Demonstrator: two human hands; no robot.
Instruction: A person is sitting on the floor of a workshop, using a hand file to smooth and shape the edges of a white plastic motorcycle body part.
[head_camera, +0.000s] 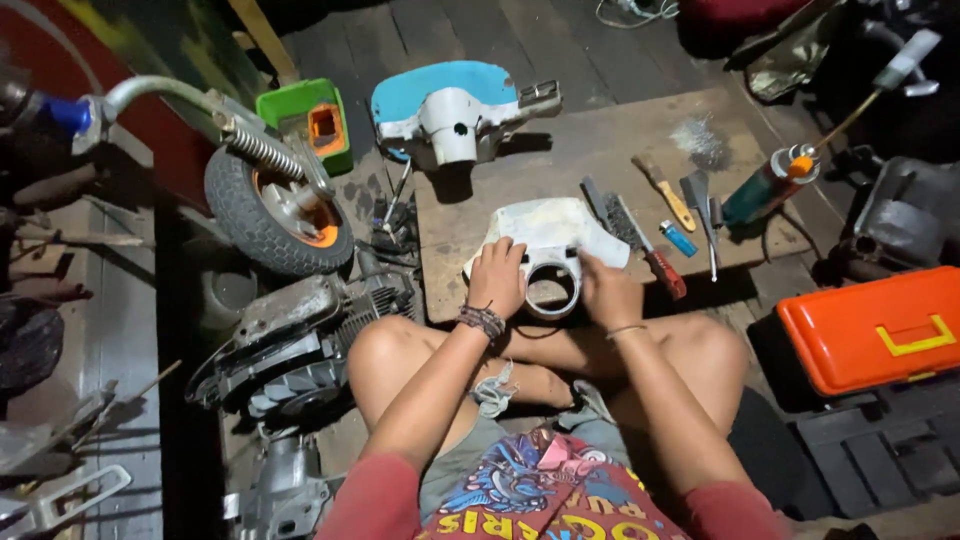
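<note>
Dark wooden floorboards (620, 50) lie under us, with a flat wooden board (590, 150) set on them as our bench. We sit cross-legged at its near edge. Our left hand (497, 277) lies on the left side of a white headlight cover (550, 235), fingers curled over its edge and holding it down. Our right hand (605, 290) is pressed against the right side of its round ring opening, fingers bent close; whether it holds something small there, we cannot tell.

We judge the cover to be a thin, stiff shell, light for its size and apt to flex or crack near the ring if squeezed hard. Its surface looks dull and worn, so probably not slippery. The outer edges and the ring rim seem the safest places to grip, one hand on each side.

Beside it on the board lie a wire brush (640, 240), a paintbrush (665, 193) and a blue lighter (678, 238). A blue scooter body part (450, 100) rests further off, a small wheel (275, 210) stands to our left, and an orange toolbox (880, 325) sits to our right.
</note>
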